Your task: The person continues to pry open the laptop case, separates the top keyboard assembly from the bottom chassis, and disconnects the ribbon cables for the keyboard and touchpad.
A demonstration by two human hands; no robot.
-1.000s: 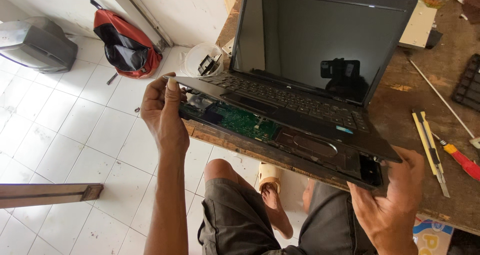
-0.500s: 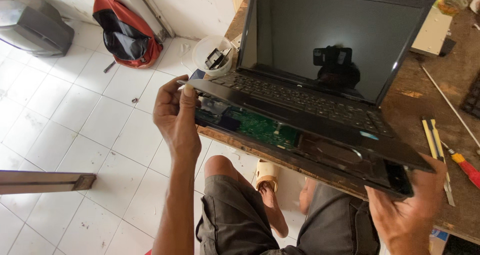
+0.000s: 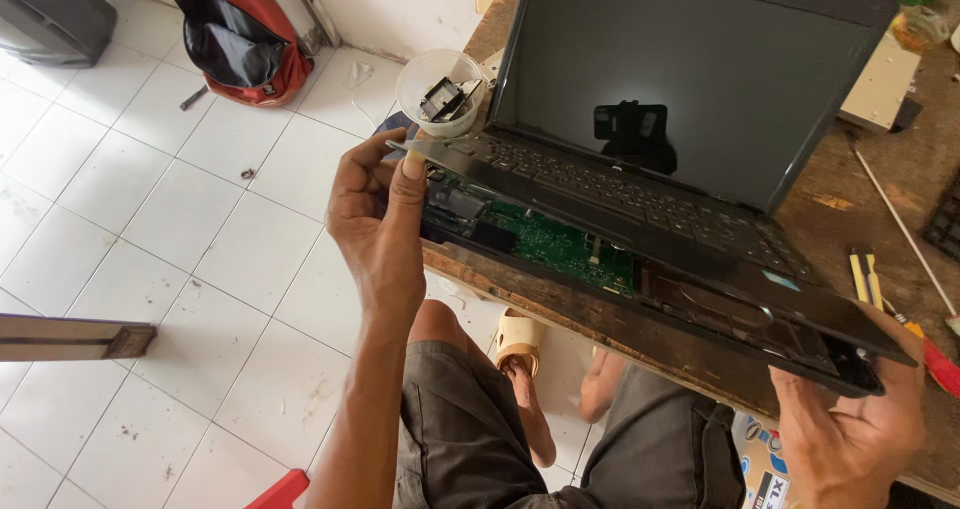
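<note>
Left hand (image 3: 375, 219) pinched left corner of laptop top cover (image 3: 640, 229), thumb on edge. Right hand (image 3: 855, 434) gripped cover's near right corner from beneath. Cover lifted, tilted off base on wooden bench (image 3: 600, 314); green board (image 3: 545, 239) exposed under it. Screen (image 3: 690, 79) upright, dark. Plastic cup (image 3: 440, 91) with small parts just beyond left hand. Screwdrivers (image 3: 865, 274) at right.

Open black laptop (image 3: 640, 199), keyboard cover lifted off green board (image 3: 545, 241)
</note>
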